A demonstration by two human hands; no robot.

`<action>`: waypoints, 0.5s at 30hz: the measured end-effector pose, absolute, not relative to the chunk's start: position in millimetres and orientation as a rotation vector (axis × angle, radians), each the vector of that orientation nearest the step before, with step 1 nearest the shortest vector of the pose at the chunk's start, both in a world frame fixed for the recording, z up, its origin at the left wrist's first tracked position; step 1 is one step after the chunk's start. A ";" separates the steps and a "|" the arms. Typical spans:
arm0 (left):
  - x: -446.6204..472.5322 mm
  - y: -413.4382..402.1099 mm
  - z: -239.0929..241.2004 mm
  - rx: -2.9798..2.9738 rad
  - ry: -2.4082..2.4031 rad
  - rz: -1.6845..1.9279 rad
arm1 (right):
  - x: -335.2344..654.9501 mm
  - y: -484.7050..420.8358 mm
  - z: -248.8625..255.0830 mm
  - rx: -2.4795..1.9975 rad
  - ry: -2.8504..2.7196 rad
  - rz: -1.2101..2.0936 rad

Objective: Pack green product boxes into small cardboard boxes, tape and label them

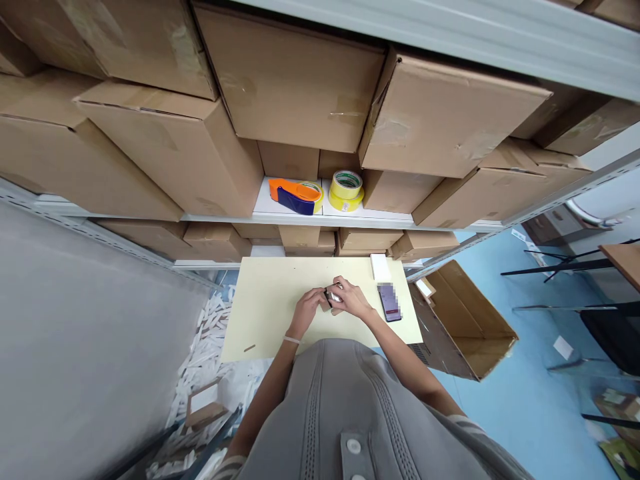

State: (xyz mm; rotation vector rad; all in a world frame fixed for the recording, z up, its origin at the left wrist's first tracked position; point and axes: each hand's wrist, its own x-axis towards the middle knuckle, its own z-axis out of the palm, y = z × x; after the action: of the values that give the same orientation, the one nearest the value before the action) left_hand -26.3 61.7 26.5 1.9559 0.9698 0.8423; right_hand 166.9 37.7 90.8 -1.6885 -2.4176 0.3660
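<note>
Over the pale yellow tabletop (270, 293), my two hands meet at a small brown box (325, 307) that shows a dark edge and a shiny silvery part. My left hand (306, 311) is closed on its left side, with the fingertips at the dark edge. From the right, my right hand (354, 300) curls its fingers over the top and the shiny part. The fingers hide most of the thing, so its exact kind cannot be made out. To the right of my right hand lies a phone (389, 303) with its screen lit.
A white box (380, 267) lies at the tabletop's back right, and a brown strip (249, 348) at its front left. The shelf ahead bears cartons (300, 80), an orange and blue tape dispenser (295, 195) and yellow tape rolls (346, 191). An open carton (470, 320) stands at right.
</note>
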 end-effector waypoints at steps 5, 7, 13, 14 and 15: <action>-27.9 60.2 28.4 1.940 1.001 0.866 | 164.4 41.5 85.4 -1.694 -2.477 0.419; -27.9 59.8 28.4 1.933 0.996 0.859 | 163.5 42.0 84.3 -1.706 -2.481 0.416; -27.7 60.4 26.4 1.952 1.004 0.867 | 154.0 44.0 83.4 -1.676 -2.522 0.353; -28.0 60.5 26.3 1.958 1.013 0.872 | 152.8 43.4 84.3 -1.669 -2.526 0.335; -28.4 60.6 26.5 1.964 1.018 0.874 | 152.4 42.2 85.6 -1.661 -2.522 0.324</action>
State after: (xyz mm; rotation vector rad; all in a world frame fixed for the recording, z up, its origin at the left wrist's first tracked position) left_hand -28.4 60.6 26.5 1.9637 1.0182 0.8741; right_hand 152.4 42.2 85.6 -1.6609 -2.5221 0.3238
